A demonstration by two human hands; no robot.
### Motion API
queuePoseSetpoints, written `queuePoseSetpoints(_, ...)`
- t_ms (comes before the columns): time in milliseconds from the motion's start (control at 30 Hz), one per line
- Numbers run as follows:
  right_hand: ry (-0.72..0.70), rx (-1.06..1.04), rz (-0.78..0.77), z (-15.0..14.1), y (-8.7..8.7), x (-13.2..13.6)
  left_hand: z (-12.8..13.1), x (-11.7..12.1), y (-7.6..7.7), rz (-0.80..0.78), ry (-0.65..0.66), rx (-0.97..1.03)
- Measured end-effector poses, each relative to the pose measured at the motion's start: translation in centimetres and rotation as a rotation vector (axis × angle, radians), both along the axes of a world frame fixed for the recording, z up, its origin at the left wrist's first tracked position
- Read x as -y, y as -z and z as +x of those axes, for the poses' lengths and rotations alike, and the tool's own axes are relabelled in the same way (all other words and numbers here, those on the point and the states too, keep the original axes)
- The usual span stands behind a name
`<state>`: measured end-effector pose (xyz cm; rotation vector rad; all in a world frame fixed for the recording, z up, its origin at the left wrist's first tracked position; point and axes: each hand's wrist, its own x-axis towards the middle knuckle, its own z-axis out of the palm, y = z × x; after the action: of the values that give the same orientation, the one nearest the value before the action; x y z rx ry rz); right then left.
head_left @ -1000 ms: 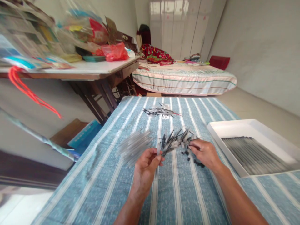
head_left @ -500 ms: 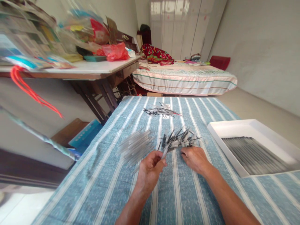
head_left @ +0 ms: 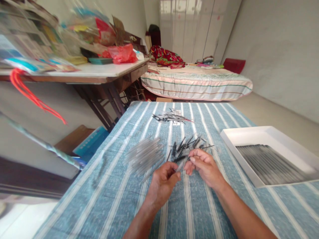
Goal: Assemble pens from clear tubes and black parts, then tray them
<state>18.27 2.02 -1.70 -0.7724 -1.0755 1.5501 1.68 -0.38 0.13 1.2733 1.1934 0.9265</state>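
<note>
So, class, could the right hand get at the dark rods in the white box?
Likely yes: the white box is open on top, with only its side wall between the right hand and the dark rods.

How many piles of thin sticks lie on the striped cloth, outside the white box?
3: a mixed pile at the far end, a pale pile at left, a black-and-grey pile right of that. The right hand may hide more.
</note>
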Motion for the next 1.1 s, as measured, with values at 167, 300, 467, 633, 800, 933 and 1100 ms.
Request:
queuePoseSetpoints(167,-0.01,-0.091,-0.038,-0.7,0.3,0.2,-0.1,0.0,0.4,0.022,0.03,-0.024)
queuePoseSetpoints(300,-0.014,-0.107,-0.043,-1.1,0.6,0.3,-0.1,0.0,0.6,0.051,0.041,-0.045)
queuePoseSetpoints(467,-0.016,-0.114,-0.054,-1.3,0.7,0.3,-0.1,0.0,0.5,0.04,0.048,-0.033)
queuePoseSetpoints(633,-0.018,-0.128,-0.06,-1.3,0.8,0.3,-0.1,0.1,0.4,0.036,0.049,-0.032)
queuePoseSetpoints(800,-0.028,-0.13,-0.067,-1.4,0.9,0.4,0.0,0.0,0.2,-0.001,0.032,-0.018)
queuePoseSetpoints(933,-0.038,-0.123,-0.074,-1.7,1.1,0.5,0.1,0.0,-0.2,-0.05,0.027,0.012)
queuePoseSetpoints(1100,-0.045,-0.017,-0.009,-1.1,1.0,0.4,0.0,0.0,-0.4,-0.09,0.045,0.018)
